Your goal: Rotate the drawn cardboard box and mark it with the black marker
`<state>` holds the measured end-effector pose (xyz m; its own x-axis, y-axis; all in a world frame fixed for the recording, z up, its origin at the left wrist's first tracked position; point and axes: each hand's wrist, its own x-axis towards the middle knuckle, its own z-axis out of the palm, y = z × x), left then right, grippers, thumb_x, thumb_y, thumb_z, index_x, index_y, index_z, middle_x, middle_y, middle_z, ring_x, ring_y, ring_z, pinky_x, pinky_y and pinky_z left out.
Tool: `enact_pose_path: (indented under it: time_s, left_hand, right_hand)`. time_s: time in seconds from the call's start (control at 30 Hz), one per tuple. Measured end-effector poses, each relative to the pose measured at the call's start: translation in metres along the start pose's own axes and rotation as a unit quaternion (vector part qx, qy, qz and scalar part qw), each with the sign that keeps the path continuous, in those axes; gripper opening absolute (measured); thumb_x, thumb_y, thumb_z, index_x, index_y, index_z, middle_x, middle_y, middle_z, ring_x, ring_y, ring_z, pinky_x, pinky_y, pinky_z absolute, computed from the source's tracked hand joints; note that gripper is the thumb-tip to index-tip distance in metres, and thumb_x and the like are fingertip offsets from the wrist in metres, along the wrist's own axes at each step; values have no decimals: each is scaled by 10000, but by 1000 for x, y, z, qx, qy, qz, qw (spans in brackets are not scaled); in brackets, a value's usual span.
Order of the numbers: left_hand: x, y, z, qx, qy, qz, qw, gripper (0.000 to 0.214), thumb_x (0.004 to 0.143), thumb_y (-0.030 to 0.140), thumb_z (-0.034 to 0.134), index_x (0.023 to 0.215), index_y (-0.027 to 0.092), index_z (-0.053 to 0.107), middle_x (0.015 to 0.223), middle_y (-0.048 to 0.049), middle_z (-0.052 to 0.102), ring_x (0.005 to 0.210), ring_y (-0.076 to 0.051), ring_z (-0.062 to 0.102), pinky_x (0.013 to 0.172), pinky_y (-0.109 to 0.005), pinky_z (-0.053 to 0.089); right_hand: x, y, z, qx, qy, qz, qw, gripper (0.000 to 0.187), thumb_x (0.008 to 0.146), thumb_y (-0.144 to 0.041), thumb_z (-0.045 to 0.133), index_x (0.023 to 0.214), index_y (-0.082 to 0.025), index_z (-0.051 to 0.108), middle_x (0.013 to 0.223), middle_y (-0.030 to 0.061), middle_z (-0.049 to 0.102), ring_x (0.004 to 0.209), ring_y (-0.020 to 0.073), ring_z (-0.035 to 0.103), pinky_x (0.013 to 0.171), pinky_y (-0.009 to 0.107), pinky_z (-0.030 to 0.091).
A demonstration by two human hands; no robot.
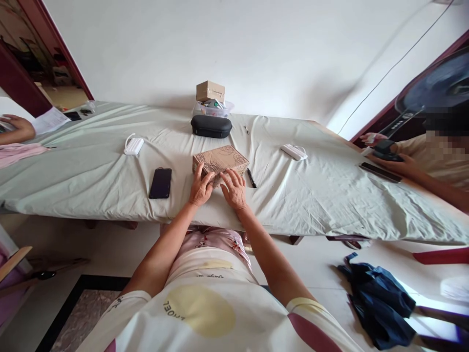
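A brown cardboard box (222, 157) with dark scribbled loops on its top and sides lies on the cloth in front of me. My left hand (201, 187) touches its near left side, fingers apart. Against the near right side rests my right hand (234, 188), its fingers spread over the upper edge. Neither hand is wrapped round anything. A black pen or marker (251, 178) lies just right of the box. Left of my hands is a dark smartphone (160, 183), lying flat.
Behind the box stand a black zip case (211, 126), a clear plastic tub (229, 106) and a small carton (210, 91). White corded blocks lie left (134, 145) and right (294, 152). People sit at both table ends; a fan (432, 83) stands right.
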<state>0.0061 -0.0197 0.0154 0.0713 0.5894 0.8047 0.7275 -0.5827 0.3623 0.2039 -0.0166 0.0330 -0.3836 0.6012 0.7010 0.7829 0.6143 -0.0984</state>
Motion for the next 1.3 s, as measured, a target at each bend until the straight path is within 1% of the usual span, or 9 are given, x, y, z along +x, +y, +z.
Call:
enact_pose_path:
  time_s: [0.2,0.3,0.37,0.5,0.63,0.8,0.93,1.1,1.3]
  left_hand:
    - [-1,-10,-3,-25,64,-56,996,307,995,262,484,1234,192,664,1682,-142,325,1549,-292,370,1248,-474,376]
    - [-2,-17,-5,-48,76,-100,991,298,999,257,474,1217,206,670,1677,-122,342,1540,-292,384,1257,-463,363]
    - [-2,-20,-6,-62,75,-121,988,298,1002,252,465,1217,212,667,1655,-119,382,1529,-288,403,1264,-462,353]
    - [-2,-22,-5,-76,72,-178,978,430,995,266,492,1419,204,534,1607,-147,459,1522,-265,423,1270,-429,348]
    - [-2,-20,1,-54,48,-291,954,762,928,327,637,1575,117,293,1561,-239,497,1470,-322,496,1207,-467,432]
    - [-2,-19,3,-13,-3,-281,960,671,815,248,759,1414,93,500,1425,-248,616,1369,-358,590,1170,-479,463]
    - [-2,-18,-2,-16,2,-279,960,607,858,275,728,1408,146,505,1384,-203,660,1300,-331,641,1103,-454,517]
    - [-3,-12,-3,4,44,-250,967,701,910,517,692,1453,145,450,1362,-216,660,1261,-342,651,1076,-466,513]
    - [-3,4,5,31,66,-195,978,1144,704,671,847,1542,86,332,1524,-322,484,1418,-442,500,1129,-546,458]
  right_hand:
    - [-7,32,11,54,126,181,974,471,1004,-346,468,1457,-266,565,1543,137,512,1438,299,481,1159,528,436]
    - [-13,44,22,153,128,257,946,581,950,-346,493,1517,-223,461,1368,170,635,1199,275,655,982,474,569]
    - [-15,49,28,215,100,284,929,613,914,-336,508,1509,-205,442,1185,139,718,1011,248,709,855,425,606]
    - [-17,52,33,256,49,282,923,501,840,-317,559,1331,-217,577,1065,96,739,908,230,704,781,384,599]
    - [-17,50,31,203,17,266,942,444,826,-287,566,1264,-226,606,1012,80,741,931,250,686,869,428,568]
    - [-18,44,27,83,-17,285,955,406,818,-285,585,1212,-197,619,1107,128,740,1072,311,636,1007,522,480]
    - [-18,42,25,83,-20,287,954,437,838,-337,598,1253,-199,596,1075,115,729,1054,305,643,991,510,487]
    - [-14,35,15,123,73,245,959,719,876,-475,653,1492,-192,416,1064,94,694,1015,271,650,973,478,513]
    - [-8,8,5,65,87,251,962,1083,787,-626,770,1618,-167,249,1296,210,572,1198,361,579,1020,536,497]
